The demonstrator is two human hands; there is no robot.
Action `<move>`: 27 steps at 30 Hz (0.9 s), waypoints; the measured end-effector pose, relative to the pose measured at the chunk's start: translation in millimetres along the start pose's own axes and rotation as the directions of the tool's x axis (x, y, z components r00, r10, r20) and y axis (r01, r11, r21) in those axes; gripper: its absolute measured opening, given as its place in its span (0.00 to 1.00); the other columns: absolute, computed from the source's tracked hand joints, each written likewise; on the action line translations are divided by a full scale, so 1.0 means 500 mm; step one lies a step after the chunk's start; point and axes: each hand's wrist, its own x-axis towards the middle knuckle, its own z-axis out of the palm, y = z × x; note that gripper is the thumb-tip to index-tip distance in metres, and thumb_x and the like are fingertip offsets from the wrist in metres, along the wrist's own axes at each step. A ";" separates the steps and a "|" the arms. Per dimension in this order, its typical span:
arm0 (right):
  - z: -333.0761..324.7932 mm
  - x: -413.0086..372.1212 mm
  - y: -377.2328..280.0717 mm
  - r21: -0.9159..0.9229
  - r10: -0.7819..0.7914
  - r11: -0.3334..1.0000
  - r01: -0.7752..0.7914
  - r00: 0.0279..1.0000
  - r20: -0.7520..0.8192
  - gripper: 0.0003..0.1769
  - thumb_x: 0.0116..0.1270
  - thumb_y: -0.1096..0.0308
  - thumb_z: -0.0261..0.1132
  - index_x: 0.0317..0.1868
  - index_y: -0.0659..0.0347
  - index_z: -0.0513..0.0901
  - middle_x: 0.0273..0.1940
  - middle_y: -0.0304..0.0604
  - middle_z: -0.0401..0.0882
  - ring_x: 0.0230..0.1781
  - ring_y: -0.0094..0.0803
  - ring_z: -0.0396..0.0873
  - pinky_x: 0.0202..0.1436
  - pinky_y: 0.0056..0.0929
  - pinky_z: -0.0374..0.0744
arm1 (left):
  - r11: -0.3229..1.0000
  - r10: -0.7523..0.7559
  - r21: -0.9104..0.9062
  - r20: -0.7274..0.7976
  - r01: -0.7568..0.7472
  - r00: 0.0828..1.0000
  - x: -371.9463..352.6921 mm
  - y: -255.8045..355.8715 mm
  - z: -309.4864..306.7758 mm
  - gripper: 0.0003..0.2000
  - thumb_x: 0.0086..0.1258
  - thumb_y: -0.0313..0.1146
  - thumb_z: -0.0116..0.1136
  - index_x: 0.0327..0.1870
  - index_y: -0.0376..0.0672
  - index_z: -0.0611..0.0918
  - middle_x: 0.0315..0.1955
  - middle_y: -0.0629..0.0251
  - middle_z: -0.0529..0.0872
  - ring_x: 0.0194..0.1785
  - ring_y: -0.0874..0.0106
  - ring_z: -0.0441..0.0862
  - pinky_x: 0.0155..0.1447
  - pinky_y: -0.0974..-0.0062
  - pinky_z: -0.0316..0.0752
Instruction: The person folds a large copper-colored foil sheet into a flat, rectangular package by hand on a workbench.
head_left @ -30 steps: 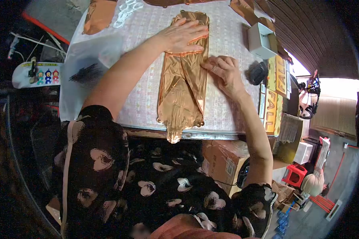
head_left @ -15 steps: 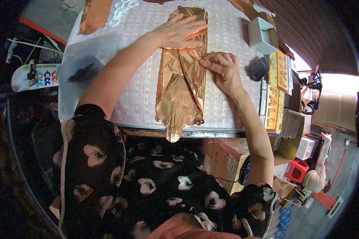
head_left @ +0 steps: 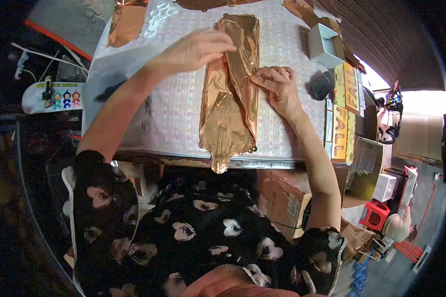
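A copper-coloured foil balloon (head_left: 228,114), deflated and folded into a long strip, lies on the table with its tail end hanging over the near edge. My right hand (head_left: 278,85) pinches the strip's right edge between thumb and fingertips. Over the upper left part of the foil is my left hand (head_left: 203,48), slightly blurred, its fingers stretched out and pointing right. Whether its fingertips touch the foil is hard to make out. A slanting fold runs down the middle of the strip.
More copper foil pieces (head_left: 126,24) lie at the far edge, beside white ribbon or cord (head_left: 159,19). On the right are an open white box (head_left: 325,45), a black object (head_left: 322,85) and yellow boxes marked FALL (head_left: 339,133). A clear plastic sheet (head_left: 116,67) lies at left.
My left hand has lifted from lying flat on the foil and moved left and slightly down. The foil's upper part now shows a raised diagonal fold. My right hand stays at the right edge.
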 end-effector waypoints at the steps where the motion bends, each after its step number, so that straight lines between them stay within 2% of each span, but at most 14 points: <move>1: 0.001 0.000 -0.001 0.004 0.001 1.000 0.000 1.000 -0.005 0.32 0.56 0.87 0.61 0.53 0.44 0.93 0.53 0.32 0.86 0.56 0.36 0.80 0.69 0.46 0.66 | 0.996 0.067 0.053 0.043 -0.069 0.997 -0.012 0.018 -0.004 0.19 0.70 0.26 0.62 0.63 0.43 0.85 0.60 0.59 0.85 0.65 0.60 0.81 0.69 0.61 0.77; 3: 0.000 0.001 -0.002 0.013 -0.004 1.000 0.004 1.000 -0.007 0.30 0.56 0.86 0.62 0.53 0.44 0.93 0.53 0.32 0.86 0.56 0.35 0.80 0.69 0.45 0.66 | 0.993 0.073 0.090 0.060 -0.078 0.996 -0.031 0.045 0.012 0.19 0.68 0.24 0.60 0.61 0.43 0.85 0.57 0.62 0.86 0.64 0.62 0.81 0.68 0.61 0.76; 5: 0.000 0.002 -0.003 0.011 -0.004 1.000 0.004 1.000 0.000 0.29 0.57 0.85 0.65 0.53 0.44 0.93 0.53 0.32 0.87 0.55 0.35 0.80 0.69 0.45 0.66 | 0.999 0.043 0.015 0.167 -0.047 0.985 -0.042 0.062 0.012 0.18 0.71 0.23 0.56 0.60 0.44 0.86 0.58 0.65 0.86 0.64 0.63 0.81 0.69 0.63 0.74; 6: 0.002 0.001 -0.003 0.009 -0.003 1.000 0.003 1.000 -0.008 0.28 0.58 0.84 0.65 0.53 0.44 0.93 0.53 0.32 0.87 0.55 0.35 0.80 0.69 0.45 0.66 | 0.998 0.037 0.044 0.180 -0.046 0.983 -0.047 0.064 0.011 0.18 0.72 0.22 0.53 0.61 0.45 0.86 0.60 0.65 0.85 0.66 0.64 0.80 0.70 0.65 0.72; 7: 0.002 -0.001 -0.003 0.006 -0.001 1.000 0.001 1.000 -0.015 0.28 0.58 0.84 0.66 0.53 0.43 0.93 0.53 0.32 0.87 0.55 0.34 0.80 0.69 0.45 0.66 | 0.998 0.041 0.044 0.179 -0.050 0.983 -0.051 0.062 0.012 0.18 0.72 0.22 0.53 0.61 0.45 0.86 0.60 0.65 0.85 0.66 0.64 0.80 0.70 0.65 0.72; 9: 0.005 -0.003 -0.001 -0.007 0.003 1.000 -0.003 1.000 -0.010 0.28 0.58 0.84 0.66 0.53 0.43 0.93 0.53 0.32 0.87 0.55 0.34 0.80 0.70 0.45 0.66 | 0.996 0.051 0.055 0.279 -0.069 0.959 -0.057 0.053 0.013 0.23 0.66 0.17 0.54 0.63 0.41 0.84 0.64 0.63 0.84 0.69 0.62 0.79 0.71 0.63 0.72; 16: 0.005 -0.005 0.002 -0.008 0.008 1.000 -0.008 1.000 -0.006 0.34 0.53 0.87 0.63 0.55 0.42 0.93 0.54 0.32 0.87 0.57 0.34 0.80 0.71 0.46 0.65 | 0.994 0.094 0.013 0.388 -0.107 0.917 -0.050 0.069 -0.023 0.25 0.67 0.17 0.54 0.67 0.39 0.80 0.66 0.57 0.83 0.70 0.59 0.78 0.74 0.61 0.71; 19: 0.005 -0.006 0.002 -0.018 0.016 1.000 -0.016 1.000 0.005 0.34 0.53 0.88 0.62 0.54 0.42 0.93 0.54 0.32 0.87 0.57 0.34 0.80 0.72 0.46 0.64 | 0.994 0.080 0.037 0.434 -0.107 0.897 -0.033 0.085 -0.035 0.25 0.67 0.18 0.54 0.68 0.39 0.79 0.65 0.57 0.83 0.70 0.59 0.78 0.74 0.61 0.71; 21: 0.004 -0.005 0.000 -0.025 0.026 0.999 -0.026 1.000 0.016 0.33 0.54 0.87 0.63 0.54 0.42 0.93 0.54 0.32 0.87 0.57 0.34 0.80 0.72 0.46 0.64 | 0.994 -0.006 0.096 0.534 -0.053 0.846 -0.014 0.102 -0.047 0.26 0.67 0.19 0.55 0.69 0.38 0.78 0.67 0.55 0.81 0.71 0.58 0.76 0.74 0.62 0.72; 23: 0.004 -0.005 0.003 -0.032 0.035 0.999 -0.034 0.999 0.027 0.32 0.55 0.87 0.63 0.54 0.42 0.93 0.54 0.32 0.87 0.57 0.34 0.80 0.72 0.45 0.63 | 0.989 0.019 0.118 0.523 -0.094 0.852 -0.013 0.101 -0.033 0.27 0.66 0.19 0.56 0.69 0.37 0.77 0.68 0.54 0.80 0.71 0.57 0.76 0.75 0.62 0.72; 25: 0.006 -0.008 0.008 -0.055 0.046 0.998 -0.043 0.997 0.066 0.31 0.56 0.83 0.66 0.56 0.40 0.91 0.57 0.29 0.85 0.60 0.33 0.78 0.76 0.51 0.62 | 0.980 0.047 0.140 0.516 -0.139 0.855 -0.019 0.095 -0.017 0.28 0.65 0.19 0.56 0.70 0.36 0.77 0.69 0.53 0.78 0.71 0.56 0.75 0.75 0.63 0.72; 27: 0.007 -0.007 0.005 -0.037 0.044 0.998 -0.042 0.998 0.036 0.31 0.55 0.85 0.65 0.55 0.42 0.92 0.56 0.30 0.86 0.59 0.33 0.79 0.74 0.48 0.63 | 0.983 0.053 0.135 0.453 -0.127 0.890 -0.034 0.084 -0.003 0.30 0.63 0.16 0.56 0.72 0.35 0.75 0.73 0.50 0.74 0.75 0.55 0.72 0.78 0.63 0.70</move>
